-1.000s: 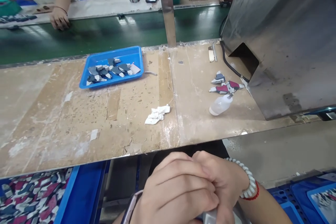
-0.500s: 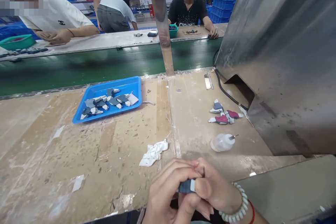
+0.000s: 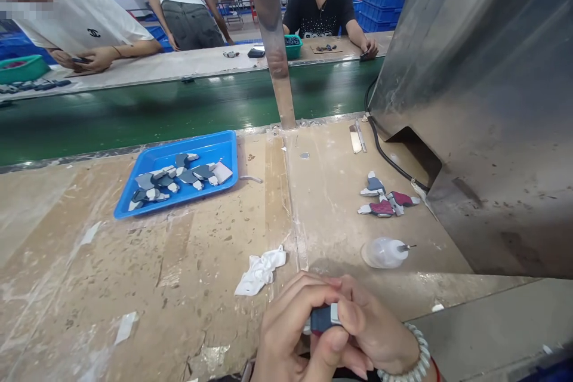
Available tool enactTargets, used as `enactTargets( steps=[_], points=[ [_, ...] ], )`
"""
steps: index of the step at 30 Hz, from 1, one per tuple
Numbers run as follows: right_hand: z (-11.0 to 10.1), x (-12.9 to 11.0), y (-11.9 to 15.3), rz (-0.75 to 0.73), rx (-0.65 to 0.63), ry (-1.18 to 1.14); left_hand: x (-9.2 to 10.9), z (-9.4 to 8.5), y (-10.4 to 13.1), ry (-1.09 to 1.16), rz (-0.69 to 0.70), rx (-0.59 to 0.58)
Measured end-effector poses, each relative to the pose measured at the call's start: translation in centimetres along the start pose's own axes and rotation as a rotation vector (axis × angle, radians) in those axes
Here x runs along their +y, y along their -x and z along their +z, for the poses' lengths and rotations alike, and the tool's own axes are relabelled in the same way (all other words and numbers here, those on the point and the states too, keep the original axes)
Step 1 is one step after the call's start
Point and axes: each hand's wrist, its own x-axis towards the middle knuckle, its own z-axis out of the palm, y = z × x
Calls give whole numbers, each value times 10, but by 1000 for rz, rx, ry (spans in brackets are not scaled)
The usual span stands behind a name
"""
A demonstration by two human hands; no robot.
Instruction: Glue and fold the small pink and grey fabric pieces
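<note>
- Both hands clasped around a small dark-blue piece [image 3: 323, 319] at the near edge of the workbench [image 3: 201, 286]: left hand [image 3: 298, 334] curled over it, right hand [image 3: 380, 334] pinching its pale end.
- Just beyond: crumpled white cloth [image 3: 260, 270], clear squeeze bottle [image 3: 385, 252] on its side.
- Farther back, blue tray [image 3: 224, 146] of grey cut pieces.

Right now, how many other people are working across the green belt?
3: a person in a white shirt at far left, one bent over in grey trousers, and one in black seated. Others may be hidden.
</note>
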Motion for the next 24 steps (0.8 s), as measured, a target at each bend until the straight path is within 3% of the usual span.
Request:
enactTargets(
  steps=[5, 19, 24],
  points=[
    [-2, 1, -1, -67, -84, -134, 2, 5, -1, -39, 45, 24],
    [-2, -7, -3, -46, -69, -99, 0, 10, 4, -157, 49, 60],
    [0, -14, -5, -69, -61, -76, 1, 13, 4, -70, 11, 87]
  ],
)
